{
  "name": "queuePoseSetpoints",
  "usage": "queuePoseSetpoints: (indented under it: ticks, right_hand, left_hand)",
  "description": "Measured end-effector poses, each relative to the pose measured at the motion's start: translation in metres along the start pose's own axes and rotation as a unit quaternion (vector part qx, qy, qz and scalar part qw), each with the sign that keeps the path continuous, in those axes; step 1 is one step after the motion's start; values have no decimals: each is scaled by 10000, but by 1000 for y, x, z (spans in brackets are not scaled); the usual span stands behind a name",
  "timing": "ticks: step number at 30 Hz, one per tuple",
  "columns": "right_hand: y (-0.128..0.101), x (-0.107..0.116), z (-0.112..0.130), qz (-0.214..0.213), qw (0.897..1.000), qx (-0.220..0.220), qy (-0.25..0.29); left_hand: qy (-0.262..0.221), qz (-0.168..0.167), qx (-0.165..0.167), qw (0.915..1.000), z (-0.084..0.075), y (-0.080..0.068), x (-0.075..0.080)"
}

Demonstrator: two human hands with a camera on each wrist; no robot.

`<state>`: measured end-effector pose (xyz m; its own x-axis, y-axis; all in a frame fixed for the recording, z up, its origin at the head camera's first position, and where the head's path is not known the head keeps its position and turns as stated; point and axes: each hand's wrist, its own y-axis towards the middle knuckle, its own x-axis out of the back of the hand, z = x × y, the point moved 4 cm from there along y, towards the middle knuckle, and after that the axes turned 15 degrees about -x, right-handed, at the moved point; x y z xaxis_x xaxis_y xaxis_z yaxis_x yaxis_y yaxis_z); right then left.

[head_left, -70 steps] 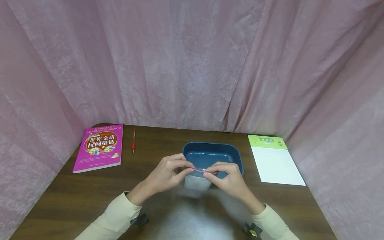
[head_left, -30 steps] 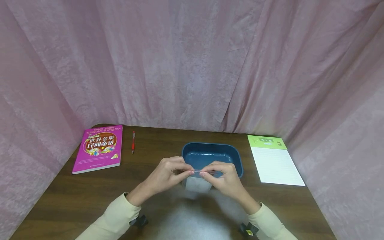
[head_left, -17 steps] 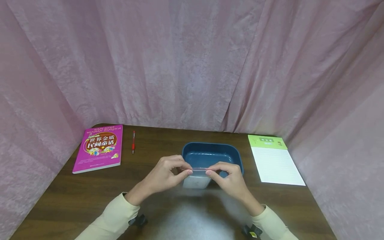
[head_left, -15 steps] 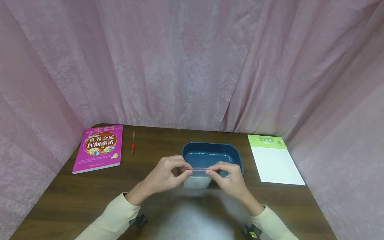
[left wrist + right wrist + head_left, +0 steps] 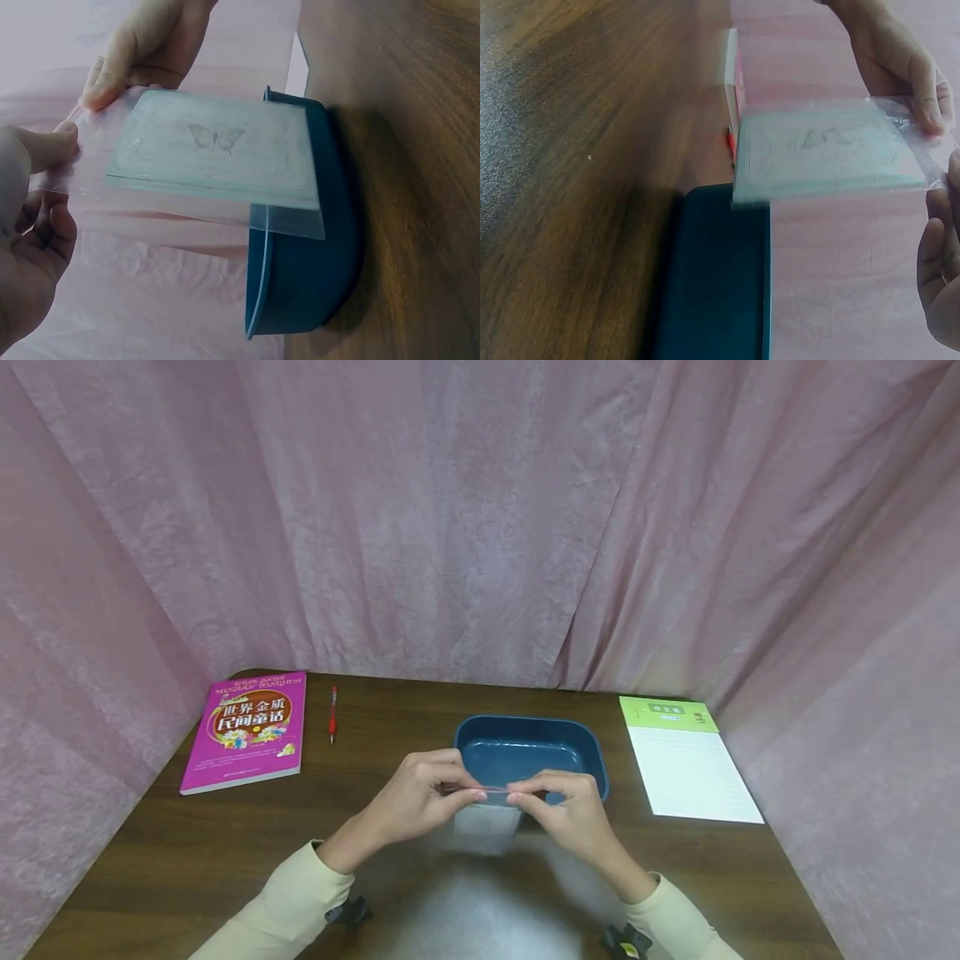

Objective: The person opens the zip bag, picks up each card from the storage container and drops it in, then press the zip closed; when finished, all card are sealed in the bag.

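Note:
My left hand (image 5: 423, 793) and right hand (image 5: 566, 806) pinch the top edge of a clear zip bag (image 5: 90, 142) between thumbs and index fingers. A thin pinkish line runs along that edge, between the fingertips. Inside the bag lies a pale flat rectangular packet (image 5: 217, 176) printed with a butterfly, seen in the left wrist view; what it contains cannot be told. The bag hangs above the table at the near rim of a dark blue plastic basin (image 5: 525, 756). In the right wrist view the packet (image 5: 817, 161) overlaps the basin's edge.
A magenta book (image 5: 247, 735) lies at the left of the brown wooden table (image 5: 375, 902), with a red pen (image 5: 333, 717) beside it. A lined writing pad with a green top (image 5: 690, 760) lies at the right. Pink curtains (image 5: 450, 527) enclose the table's back and sides.
My fingertips are closer together along the bag's edge than half a second ago, and slightly lower. The hanging bag has shifted a little toward me. Basin, book, pen and pad stay put.

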<state>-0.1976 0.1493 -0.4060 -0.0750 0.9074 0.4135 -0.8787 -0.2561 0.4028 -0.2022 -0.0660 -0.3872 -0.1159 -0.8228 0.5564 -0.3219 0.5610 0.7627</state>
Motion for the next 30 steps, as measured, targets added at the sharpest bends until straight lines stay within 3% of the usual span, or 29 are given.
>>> queuePoseSetpoints:
  ticks: [11,22,30]
  right_hand:
    - [9,3,1,-36,9995,-308,-26]
    - [31,-10,1,169,9978,-643,23]
    - [48,-30,3,451,9962,-751,-3]
  left_hand:
    - [-214,-96,590,9980,8,-7,7]
    - [341,-309,906,9948,15,-16,30]
    - [721,-362,903,9926,23,-22,56]
